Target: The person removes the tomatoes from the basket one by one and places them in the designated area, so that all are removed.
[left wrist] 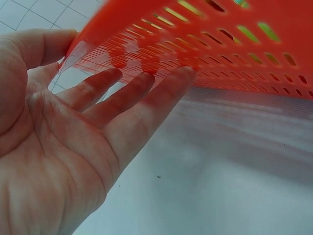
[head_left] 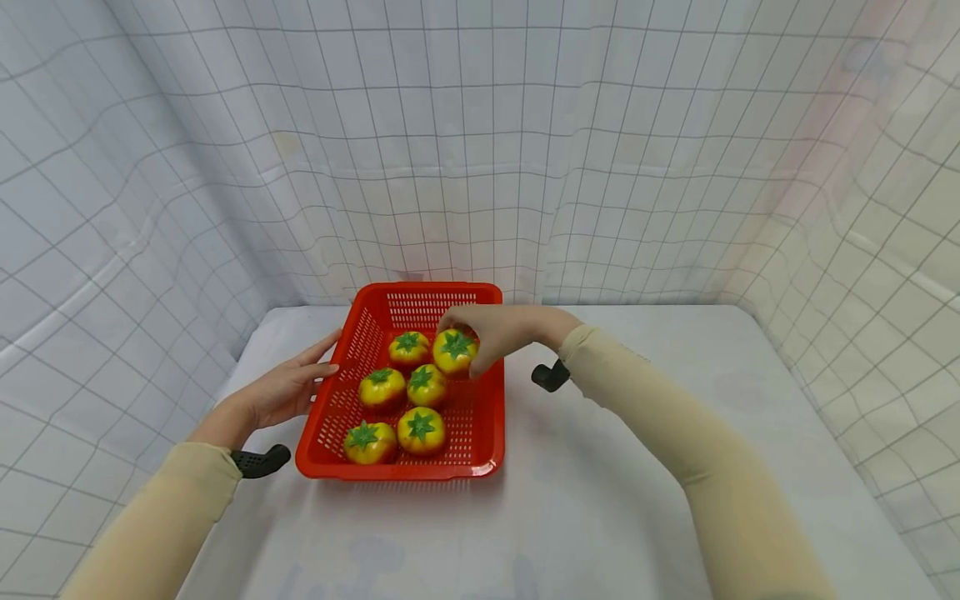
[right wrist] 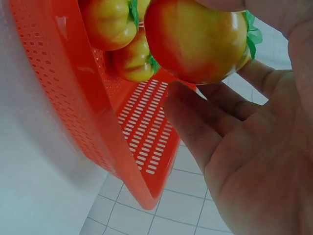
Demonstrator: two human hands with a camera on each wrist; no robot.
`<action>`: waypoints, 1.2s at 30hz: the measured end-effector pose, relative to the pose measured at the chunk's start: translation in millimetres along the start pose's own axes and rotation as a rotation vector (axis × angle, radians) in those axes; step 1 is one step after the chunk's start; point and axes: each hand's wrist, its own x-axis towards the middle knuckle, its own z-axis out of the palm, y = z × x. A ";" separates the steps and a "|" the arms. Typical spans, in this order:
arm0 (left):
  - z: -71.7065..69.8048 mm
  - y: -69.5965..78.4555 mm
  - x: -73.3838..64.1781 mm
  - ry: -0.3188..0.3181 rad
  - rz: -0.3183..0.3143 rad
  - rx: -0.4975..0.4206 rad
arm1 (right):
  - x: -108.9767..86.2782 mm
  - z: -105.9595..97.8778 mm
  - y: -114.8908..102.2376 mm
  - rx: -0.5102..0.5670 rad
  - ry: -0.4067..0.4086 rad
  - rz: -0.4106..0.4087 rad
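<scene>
A red perforated plastic basket holds several yellow-and-red tomatoes with green star-shaped leaf tops, among them a front tomato and a back one. My right hand reaches over the basket's right wall and grips another tomato between thumb and fingers. In the right wrist view this tomato sits between the thumb above and the fingers below. At the left side, my left hand holds the basket, its thumb at the rim and its extended fingers against the outer wall.
The basket stands on a white-covered table. White grid-patterned curtains enclose the back and both sides. Dark wrist-camera mounts, one on the left wrist and one on the right, jut out near the basket.
</scene>
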 end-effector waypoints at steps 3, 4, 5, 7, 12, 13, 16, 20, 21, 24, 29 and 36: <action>0.4 0.0 -0.2 -0.002 0.002 0.001 | -6.1 -3.0 1.9 0.046 0.015 -0.005; 0.4 -0.1 -0.4 -0.001 0.002 -0.001 | -8.2 -3.7 2.9 0.050 0.019 -0.003; 0.6 -0.1 -0.7 -0.001 0.003 -0.002 | -10.2 -4.3 4.0 0.058 0.020 -0.001; 0.9 -0.2 -0.9 -0.001 0.003 -0.001 | -13.8 -5.5 6.8 0.077 0.021 0.006; 1.1 -0.5 -0.3 0.004 0.002 0.000 | -22.1 -10.0 16.1 0.150 0.026 -0.012; 1.1 -0.6 -0.2 0.005 0.003 0.001 | -23.7 -11.0 18.2 0.157 0.030 -0.019; 0.8 -1.0 -0.2 0.009 0.002 0.005 | -29.6 -14.5 23.1 0.174 0.035 -0.037; 0.5 -1.3 -0.4 0.008 0.000 0.006 | -38.5 -19.3 27.4 0.223 0.023 -0.053; 0.4 -1.3 -0.5 0.007 0.000 0.005 | -40.5 -20.4 28.2 0.239 0.017 -0.059; 0.3 -1.4 -0.6 0.003 -0.001 -0.001 | -46.1 -23.0 31.7 0.274 -0.007 -0.068; -0.2 -1.7 -0.3 -0.003 -0.003 -0.016 | -53.4 -27.8 38.9 0.282 -0.029 -0.078; -0.5 -1.2 -0.1 -0.011 -0.009 -0.022 | -65.9 -37.4 58.0 0.306 -0.037 -0.065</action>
